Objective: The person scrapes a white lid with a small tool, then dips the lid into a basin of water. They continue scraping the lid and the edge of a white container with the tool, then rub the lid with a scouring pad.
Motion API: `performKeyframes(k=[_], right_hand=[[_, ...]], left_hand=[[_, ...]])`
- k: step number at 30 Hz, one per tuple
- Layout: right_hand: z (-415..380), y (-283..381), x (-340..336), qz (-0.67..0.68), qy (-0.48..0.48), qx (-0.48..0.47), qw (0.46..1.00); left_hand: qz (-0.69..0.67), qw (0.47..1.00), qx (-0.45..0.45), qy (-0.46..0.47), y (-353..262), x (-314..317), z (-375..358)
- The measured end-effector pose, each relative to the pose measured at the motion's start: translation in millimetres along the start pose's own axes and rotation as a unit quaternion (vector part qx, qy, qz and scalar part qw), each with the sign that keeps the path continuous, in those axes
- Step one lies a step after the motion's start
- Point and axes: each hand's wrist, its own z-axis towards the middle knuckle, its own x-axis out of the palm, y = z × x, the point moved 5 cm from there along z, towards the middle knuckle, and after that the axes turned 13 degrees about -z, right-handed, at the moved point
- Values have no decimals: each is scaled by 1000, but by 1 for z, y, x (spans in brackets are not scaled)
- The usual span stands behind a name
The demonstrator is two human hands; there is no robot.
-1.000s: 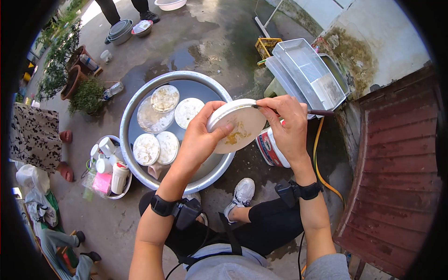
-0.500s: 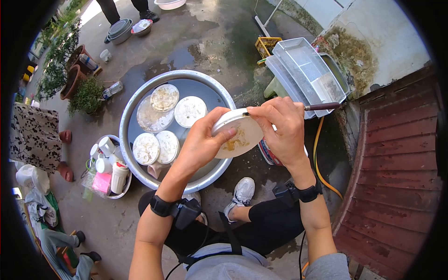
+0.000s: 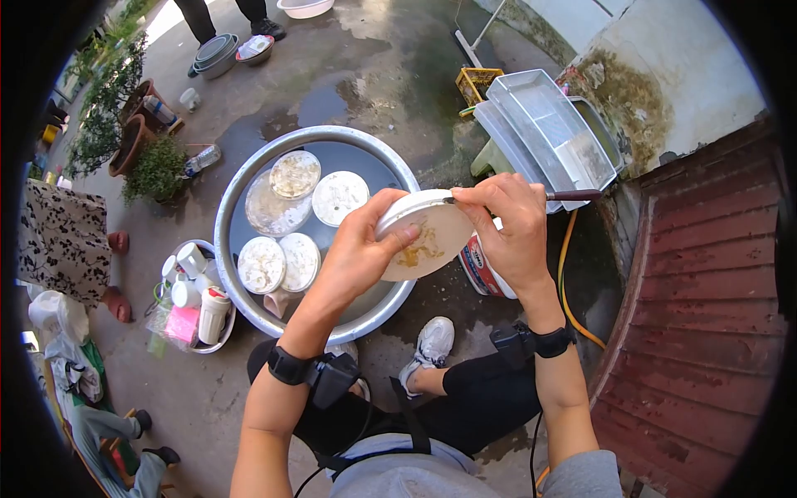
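Note:
My left hand (image 3: 364, 241) grips a round white plastic lid (image 3: 427, 249) with yellowish-brown stains, thumb on its face and fingers behind. The lid is tilted above the right rim of a wide metal basin (image 3: 226, 249). In my right hand (image 3: 508, 224) is a slim dark-handled tool (image 3: 573, 196); its handle sticks out to the right and its tip is at the lid's upper rim. Its working end is mostly hidden by my fingers. Several similar stained white lids (image 3: 340, 198) lie in the basin's water.
A bowl of mugs (image 3: 191, 261) stands left of the basin. Clear plastic bins (image 3: 548, 124), a labelled bucket (image 3: 486, 270) and a yellow hose (image 3: 569, 282) are on the right. People's legs (image 3: 195, 18) show at the back and left, near potted plants (image 3: 158, 170).
My right hand and the tool have shifted slightly right and down along the lid's rim. My left hand keeps its hold on the lid.

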Motion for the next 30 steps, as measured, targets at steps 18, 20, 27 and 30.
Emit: performKeyframes(k=[18,20,27,30], right_hand=[[1,17,5,15,6,-30,999],[1,11,3,-2,13,-16,1000],[1,22,6,8,-1,-38,999],[1,22,8,2,14,-49,999]], left_hand=[[32,999,18,6,9,2,3],[55,998,-8,7,8,-1,3],[77,997,-4,3,11,2,0],[96,995,-9,-3,13,1,0]])
